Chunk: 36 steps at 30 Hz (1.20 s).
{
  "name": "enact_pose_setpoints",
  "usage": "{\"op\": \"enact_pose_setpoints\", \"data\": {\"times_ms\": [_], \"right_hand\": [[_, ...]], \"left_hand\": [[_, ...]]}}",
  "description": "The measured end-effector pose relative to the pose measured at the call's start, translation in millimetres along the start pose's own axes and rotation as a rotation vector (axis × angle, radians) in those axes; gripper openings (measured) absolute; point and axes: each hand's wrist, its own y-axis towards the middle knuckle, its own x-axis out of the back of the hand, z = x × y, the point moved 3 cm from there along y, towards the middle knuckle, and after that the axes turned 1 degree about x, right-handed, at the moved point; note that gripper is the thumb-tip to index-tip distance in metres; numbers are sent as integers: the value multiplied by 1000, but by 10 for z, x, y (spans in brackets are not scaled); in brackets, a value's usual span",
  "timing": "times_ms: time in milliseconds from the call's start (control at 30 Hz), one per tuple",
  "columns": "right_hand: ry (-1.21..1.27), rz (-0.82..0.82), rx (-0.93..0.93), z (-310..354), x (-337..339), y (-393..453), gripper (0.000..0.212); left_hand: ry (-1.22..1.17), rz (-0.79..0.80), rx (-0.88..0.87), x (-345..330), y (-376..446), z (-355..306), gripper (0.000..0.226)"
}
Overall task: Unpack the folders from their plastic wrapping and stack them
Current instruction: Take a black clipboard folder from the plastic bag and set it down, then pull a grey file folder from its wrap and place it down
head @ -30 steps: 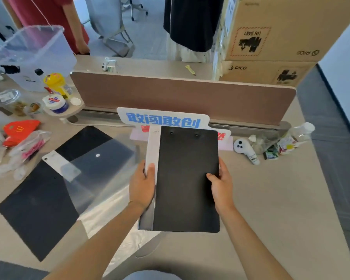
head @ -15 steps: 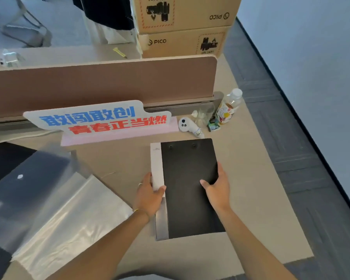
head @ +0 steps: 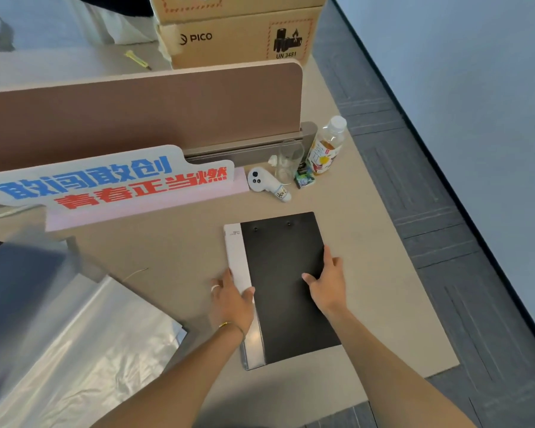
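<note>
A black folder point(head: 283, 273) with a white spine strip lies flat on the beige desk point(head: 383, 288), right of centre. My left hand point(head: 230, 299) grips its left edge over the white strip, thumb on top. My right hand point(head: 326, 281) holds the right edge, thumb lying on the black cover. Crumpled clear plastic wrapping point(head: 74, 344) lies at the lower left. Another dark folder point(head: 16, 273), under clear plastic, shows at the far left, cut off by the frame.
A blue and red lettered sign point(head: 112, 183) stands ahead of the folder before a brown desk divider point(head: 142, 112). A white controller point(head: 267, 183), a clear glass point(head: 288, 160) and a drink bottle point(head: 325, 146) sit at the back right. Cardboard boxes point(head: 241, 35) stand behind. The desk edge runs close on the right.
Both hands have carried the black folder to the right and set it flat on the desk. My view has swung right, so the left pile has mostly left the frame.
</note>
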Motion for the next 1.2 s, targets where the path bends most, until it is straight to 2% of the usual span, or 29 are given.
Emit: {"op": "enact_pose_setpoints", "data": {"times_ms": [233, 333, 467, 700, 900, 1200], "right_hand": [[-59, -51, 60, 8, 21, 48, 84], [-89, -82, 118, 95, 44, 16, 78], [-200, -125, 276, 334, 41, -77, 75], [9, -121, 491, 1239, -149, -460, 70], [149, 30, 708, 1958, -506, -966, 71], [94, 248, 847, 2534, -1282, -1564, 72]], "left_hand": [[47, 13, 10, 73, -32, -59, 60], [-28, -28, -53, 201, -58, -73, 51], [-222, -132, -209, 559, -148, -165, 44], [-391, -358, -213, 1236, -357, -12, 50], [-480, -502, -147, 1713, -508, 599, 48], [-500, -698, 108, 2245, -690, 1952, 45]]}}
